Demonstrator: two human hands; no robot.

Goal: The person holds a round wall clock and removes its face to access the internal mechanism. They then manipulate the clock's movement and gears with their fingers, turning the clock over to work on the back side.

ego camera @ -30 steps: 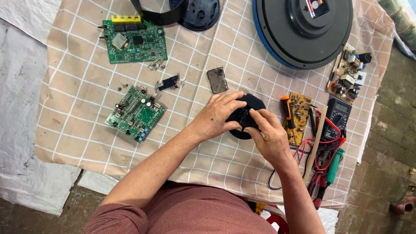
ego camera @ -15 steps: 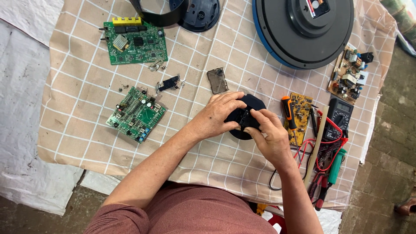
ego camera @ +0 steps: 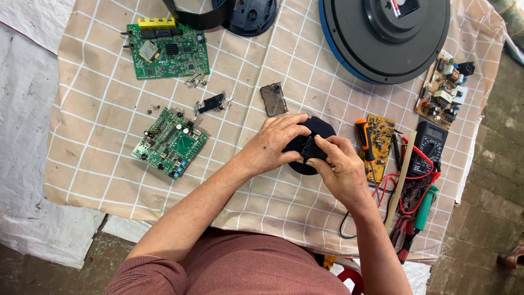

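Both hands work on a round black part (ego camera: 311,143) sitting on the checked cloth (ego camera: 98,158), near the middle of the table, a little right of centre. Left hand (ego camera: 271,145) comes in from the left, fingers curled over the part's top-left edge, gripping it. Right hand (ego camera: 339,165) comes from below right, thumb and forefinger pinched narrow on a small black piece at the part's centre; the other fingers are folded under. What exactly is pinched is too small to tell.

Just above the part lies a small smoky clear plastic cover (ego camera: 273,99), flat on the cloth, apart from the hands. Left of that, a small black connector piece (ego camera: 212,102) with loose screws around it. Further left, a tilted green circuit board (ego camera: 170,143), and above it a larger green circuit board (ego camera: 166,50) with a yellow strip on its top edge.

Right of the hands, an orange-handled screwdriver (ego camera: 363,139) lies on a yellow circuit board (ego camera: 382,143), just beside the right hand. Next right, a black multimeter (ego camera: 427,147) with red and black leads tangled below it, plus a green-handled tool (ego camera: 426,206). Top right, a big round dark disc with a blue rim (ego camera: 349,49). Far right edge, a brown circuit board (ego camera: 445,90) with bulky components. Top centre, a black round housing (ego camera: 248,13), partly cut off.
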